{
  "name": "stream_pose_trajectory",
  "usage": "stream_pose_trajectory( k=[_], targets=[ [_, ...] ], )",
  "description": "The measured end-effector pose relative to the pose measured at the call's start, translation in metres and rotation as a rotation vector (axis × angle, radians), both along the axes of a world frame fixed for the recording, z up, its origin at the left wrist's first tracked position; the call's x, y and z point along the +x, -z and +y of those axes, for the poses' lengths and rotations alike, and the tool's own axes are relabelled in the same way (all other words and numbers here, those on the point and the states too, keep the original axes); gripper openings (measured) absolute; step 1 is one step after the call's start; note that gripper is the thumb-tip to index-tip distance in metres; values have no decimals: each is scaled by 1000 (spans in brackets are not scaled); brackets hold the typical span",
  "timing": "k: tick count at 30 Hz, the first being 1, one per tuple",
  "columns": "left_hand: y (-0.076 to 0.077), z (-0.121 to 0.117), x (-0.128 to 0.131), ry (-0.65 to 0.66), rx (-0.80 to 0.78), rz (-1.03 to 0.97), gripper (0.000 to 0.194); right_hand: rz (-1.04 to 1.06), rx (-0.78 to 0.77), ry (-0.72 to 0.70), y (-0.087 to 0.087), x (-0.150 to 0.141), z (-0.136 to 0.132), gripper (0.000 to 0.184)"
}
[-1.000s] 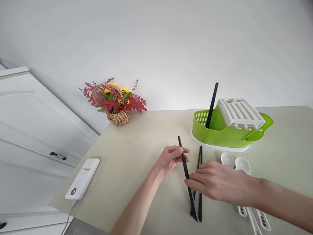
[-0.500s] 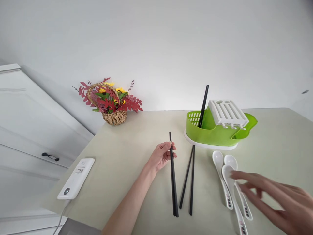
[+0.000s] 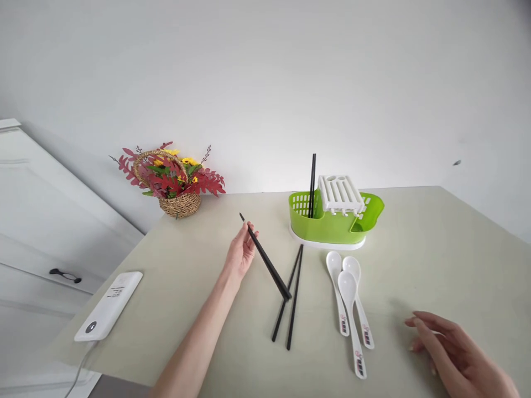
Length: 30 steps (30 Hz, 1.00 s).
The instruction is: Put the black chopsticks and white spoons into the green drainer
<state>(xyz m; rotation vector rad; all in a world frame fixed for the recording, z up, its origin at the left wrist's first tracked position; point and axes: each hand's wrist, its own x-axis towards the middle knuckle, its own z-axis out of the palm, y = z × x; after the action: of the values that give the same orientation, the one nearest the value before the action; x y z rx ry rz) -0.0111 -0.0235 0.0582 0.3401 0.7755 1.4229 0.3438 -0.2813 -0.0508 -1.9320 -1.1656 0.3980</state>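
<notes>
My left hand (image 3: 240, 253) is closed round a black chopstick (image 3: 267, 261) near its upper end; the stick is lifted and slants down to the right. Just right of it, two more black chopsticks (image 3: 290, 298) lie side by side on the pale green table (image 3: 199, 298). Three white spoons (image 3: 348, 298) lie to their right. Behind them stands a green drainer basket (image 3: 332, 226) with a white cutlery rack (image 3: 340, 193) and one black chopstick upright (image 3: 312, 185) in it. My right hand (image 3: 454, 354) rests on the table at lower right, fingers spread, holding nothing.
A wicker basket of red and yellow flowers (image 3: 172, 185) stands at the back left against the wall. A white power bank (image 3: 108, 304) with a cable lies near the table's left edge. A white cabinet (image 3: 41, 221) stands left of the table.
My right hand let go of the chopstick and drew back to the lower right. My left hand lifted the chopstick and tilted it. The view shifted, so everything sits further left.
</notes>
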Motion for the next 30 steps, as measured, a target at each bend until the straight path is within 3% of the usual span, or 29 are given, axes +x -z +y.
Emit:
stream_pose_trajectory(
  k=[4, 9, 14, 19, 24, 30],
  targets=[
    [-45, 21, 12, -60, 170, 47, 4, 72, -143, -79, -2, 6, 2, 55],
    [-110, 46, 43, -72, 452, 181, 14, 93, -111, -120, -13, 1, 3, 48],
    [-147, 62, 87, -78, 597, 486, 39, 88, -47, -170, -29, -10, 6, 39],
    [-145, 80, 121, -71, 682, 655, 49, 135, 9, -159, -47, -24, 6, 39],
    [-116, 99, 136, 42, 734, 791, 49, 166, 41, -125, -59, -37, 5, 38],
    [-87, 111, 139, 99, 643, 853, 47, 190, 73, -178, -58, -29, 9, 37]
  ],
)
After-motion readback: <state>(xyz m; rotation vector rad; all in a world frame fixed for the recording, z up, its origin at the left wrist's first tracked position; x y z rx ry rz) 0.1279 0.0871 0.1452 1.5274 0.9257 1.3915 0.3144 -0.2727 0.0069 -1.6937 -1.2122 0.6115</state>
